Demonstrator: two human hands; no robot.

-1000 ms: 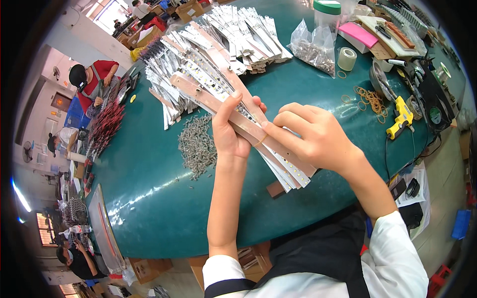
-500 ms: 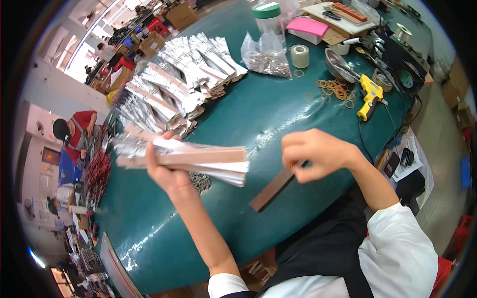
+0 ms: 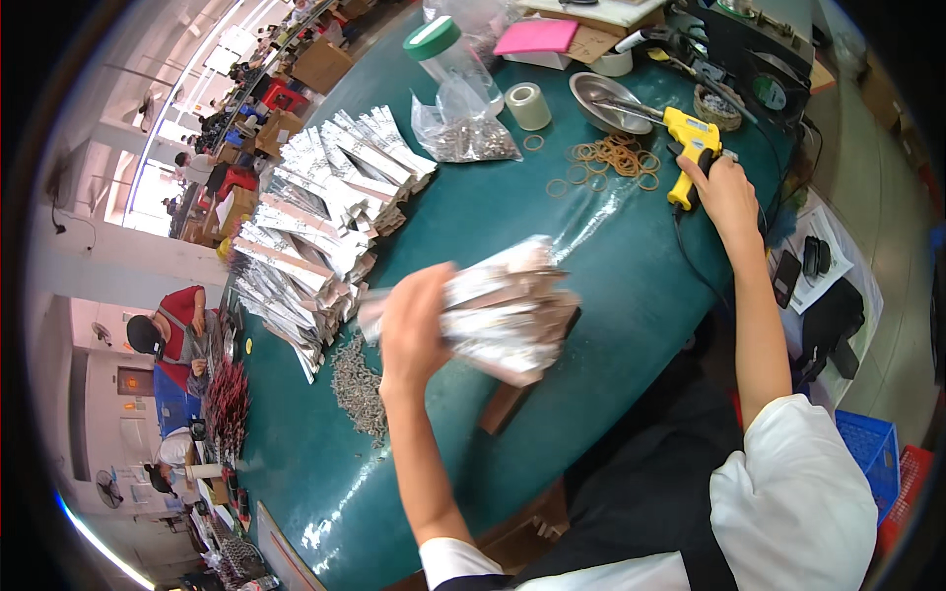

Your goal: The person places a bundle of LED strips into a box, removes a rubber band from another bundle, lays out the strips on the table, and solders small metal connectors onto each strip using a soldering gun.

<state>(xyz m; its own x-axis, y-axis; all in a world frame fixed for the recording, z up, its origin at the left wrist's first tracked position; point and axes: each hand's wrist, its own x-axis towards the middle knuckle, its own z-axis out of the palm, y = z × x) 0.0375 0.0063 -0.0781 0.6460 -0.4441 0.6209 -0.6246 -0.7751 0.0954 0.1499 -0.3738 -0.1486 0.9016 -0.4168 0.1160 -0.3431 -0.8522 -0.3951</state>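
Note:
My left hand (image 3: 416,330) is closed around a bundle of flat silver-and-brown strips (image 3: 507,315), fanned out to the right and somewhat blurred. Under the bundle lies a brown bar (image 3: 505,407) on the green table, partly hidden. At the far right my right hand (image 3: 727,197) closes on the handle of a yellow glue gun (image 3: 695,136), thumb across the grip; its other fingers are partly hidden. The gun's nozzle points toward a metal bowl (image 3: 594,98). Beside my left wrist is a heap of small grey pieces (image 3: 357,389).
A large pile of similar strips (image 3: 330,197) covers the table's far left. Rubber bands (image 3: 616,158), a tape roll (image 3: 528,105), a bag of small parts (image 3: 463,133) and a green-lidded jar (image 3: 443,49) stand farther back. The gun's cord (image 3: 690,246) trails right. A co-worker (image 3: 177,330) works at left.
My right hand has gone from above the brown bar to the glue gun. My left hand has swung the bundle rightward, over the bar. The whole view has shifted.

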